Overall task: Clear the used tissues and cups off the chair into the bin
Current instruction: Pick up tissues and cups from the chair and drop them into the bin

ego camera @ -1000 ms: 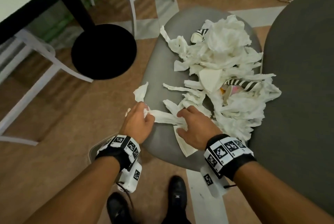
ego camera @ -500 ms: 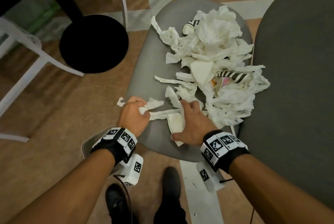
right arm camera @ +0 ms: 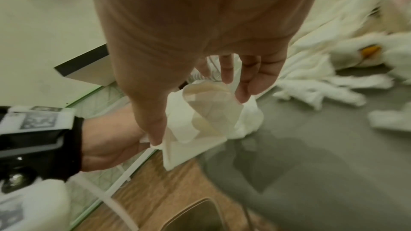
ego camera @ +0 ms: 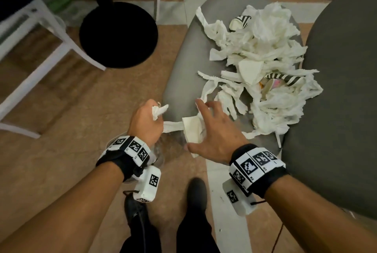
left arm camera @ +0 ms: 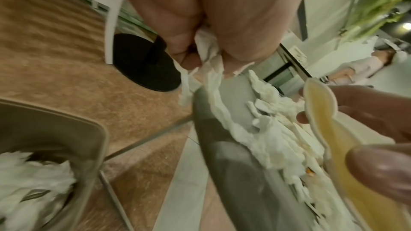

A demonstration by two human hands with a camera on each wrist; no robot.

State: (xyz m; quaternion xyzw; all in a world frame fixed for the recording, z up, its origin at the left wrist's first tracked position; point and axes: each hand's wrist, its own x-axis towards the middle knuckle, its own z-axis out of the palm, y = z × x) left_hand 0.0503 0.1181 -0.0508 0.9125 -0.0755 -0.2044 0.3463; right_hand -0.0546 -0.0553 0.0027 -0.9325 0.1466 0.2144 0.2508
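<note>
a twisted tissue (ego camera: pixel 160 111) is clenched in the left hand (ego camera: pixel 145 123); just beside it, a flattened cup (ego camera: pixel 191 130) is pinched by the right hand (ego camera: pixel 219 133).

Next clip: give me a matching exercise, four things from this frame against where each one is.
Things:
1. flattened paper cup
2. twisted tissue
3. bin
4. striped cup

Places:
A. on the floor beside the chair
B. in the left hand's grip
C. in the tissue pile on the seat
D. between the right hand's thumb and fingers

Pairs: 1-D, 2-B, 3-A, 4-C
</note>
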